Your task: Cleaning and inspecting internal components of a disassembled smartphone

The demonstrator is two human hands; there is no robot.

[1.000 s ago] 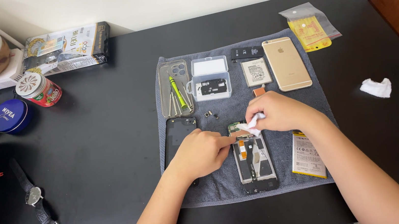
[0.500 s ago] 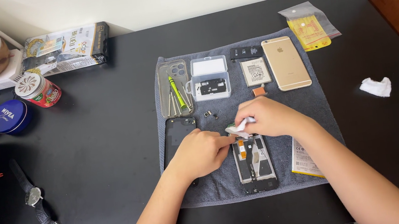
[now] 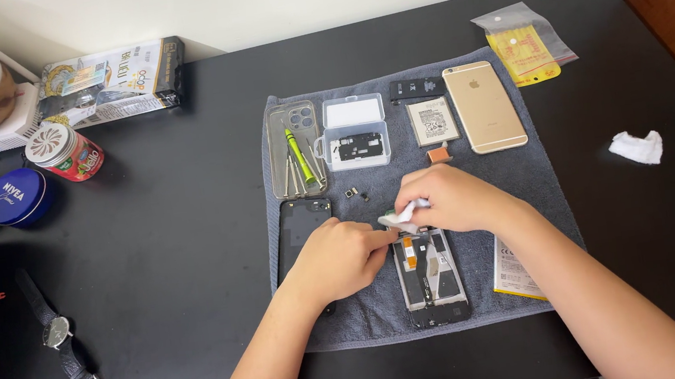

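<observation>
Opened phone: lying face-down with its back off on the grey towel, right under and just toward the person from both hands, so the guts face up and easy to get at
Right hand: curled narrow, pinching a small white wipe at the top edge of the phone, looks like it's dabbing or cleaning there
Left hand: loosely closed, fingertips touching the phone's upper left corner, probably just steadying it so it doesn't slide; can't tell if it's holding anything
Back cover: black, partly tucked under the left hand
Tool tray: clear case with a green-handled screwdriver, just beyond the left hand, close enough to grab
Parts box: small clear box beyond both hands, keeps bits from rolling off
Gold phone: beyond the right hand, parked out of the way
Crumpled tissue: well off to the right on the black table
</observation>
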